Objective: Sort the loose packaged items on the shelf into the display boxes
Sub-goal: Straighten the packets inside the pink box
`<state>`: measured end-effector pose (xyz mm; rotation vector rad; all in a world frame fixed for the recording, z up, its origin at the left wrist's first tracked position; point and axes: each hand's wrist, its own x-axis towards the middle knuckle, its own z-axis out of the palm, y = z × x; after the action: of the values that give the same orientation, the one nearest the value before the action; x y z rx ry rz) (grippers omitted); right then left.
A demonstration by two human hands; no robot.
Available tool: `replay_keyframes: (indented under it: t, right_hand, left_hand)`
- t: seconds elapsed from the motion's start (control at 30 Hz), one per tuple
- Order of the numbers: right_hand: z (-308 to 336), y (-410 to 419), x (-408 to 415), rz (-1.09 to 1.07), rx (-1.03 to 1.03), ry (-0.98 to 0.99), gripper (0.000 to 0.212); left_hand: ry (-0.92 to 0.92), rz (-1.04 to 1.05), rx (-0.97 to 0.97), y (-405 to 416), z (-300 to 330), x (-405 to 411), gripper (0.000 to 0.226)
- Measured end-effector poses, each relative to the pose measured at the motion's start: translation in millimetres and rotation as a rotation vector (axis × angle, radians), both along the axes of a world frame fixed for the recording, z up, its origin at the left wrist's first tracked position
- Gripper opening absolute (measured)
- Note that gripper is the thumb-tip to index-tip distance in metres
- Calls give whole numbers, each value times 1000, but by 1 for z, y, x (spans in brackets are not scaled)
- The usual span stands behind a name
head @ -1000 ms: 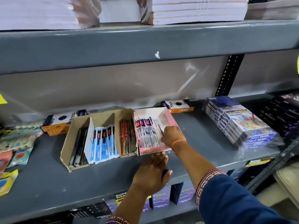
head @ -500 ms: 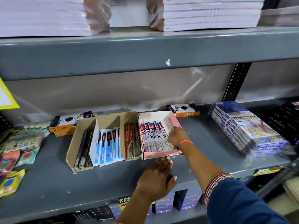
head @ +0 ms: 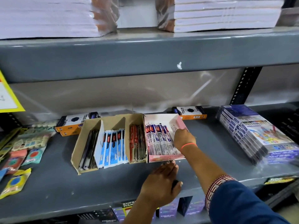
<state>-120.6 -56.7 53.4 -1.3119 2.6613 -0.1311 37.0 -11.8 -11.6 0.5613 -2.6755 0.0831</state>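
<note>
A pink display box (head: 182, 124) stands mid-shelf with white, red and blue pen packets (head: 156, 139) lying in a row inside. My right hand (head: 183, 139) reaches into its right side, fingers curled down on the rightmost packet. My left hand (head: 160, 183) lies palm down on the grey shelf (head: 56, 183), holding nothing, its fingertips touching the pink box's front wall. Left of it, a brown cardboard display box (head: 84, 136) has three compartments: dark packets (head: 89, 146), blue-and-white packets (head: 111, 143), red packets (head: 134, 143).
Loose blister packs (head: 24, 143) lie at the shelf's left end. Two orange-and-black boxes (head: 76, 122) (head: 189, 112) sit at the back. A wrapped stack of colour-pencil boxes (head: 258, 133) fills the right. The upper shelf (head: 145, 54) overhangs, carrying paper reams.
My right hand has stayed in the pink box, shifting slightly over the rightmost packets. My left hand has stayed in front of the box. The camera has shifted a little.
</note>
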Motion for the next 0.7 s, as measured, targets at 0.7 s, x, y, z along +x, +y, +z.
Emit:
replay_keyframes:
  t: [0.7]
  right_hand:
    - [31,-11,-23,37,-213,-131,35]
  left_hand:
    - [-90,7,231,1,2,-2,56]
